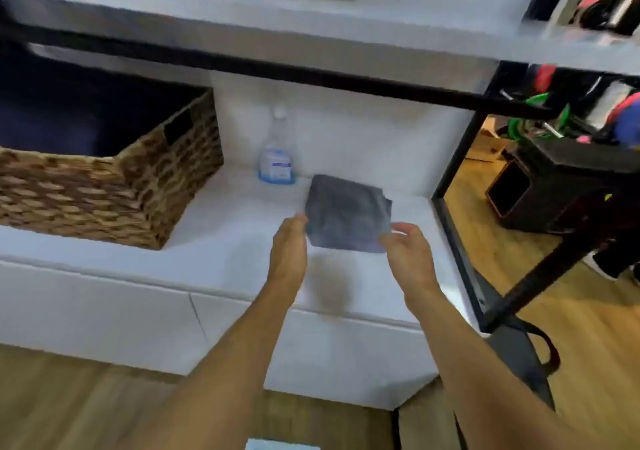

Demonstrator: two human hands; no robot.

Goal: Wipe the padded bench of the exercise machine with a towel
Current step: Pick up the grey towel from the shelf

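Okay, folded grey towel (346,212) sits at the right end of a white shelf surface (225,242), near the back wall. Whether it lies flat or is lifted off a little can't be told; the frame is blurred. A dim brownish shadow falls on the white top just in front of it.

Left hand (289,245): fingers straight and together, tips against the towel's left edge, not wrapped round anything. Right hand (410,247): fingers curled at the towel's near right corner, thumb by the near edge; can't tell if it actually pinches the cloth. Both forearms are bare and come in from the bottom of the view.

Surface: matte white, lower tier of a black-framed shelving unit (453,159), with another white shelf board (242,27) overhead. A clear spray bottle (277,159) with a white and blue label stands upright at the back, just left of the towel and apart from it. A woven wicker basket (104,190) takes up the left part of the same surface, well apart from the towel, with something dark inside.

Room: wood-look floor (588,311) below and to the right. Beyond the frame's right side, a black box (554,186) on the floor with green and red gear above it, too blurred to name. White cabinet front under the surface.
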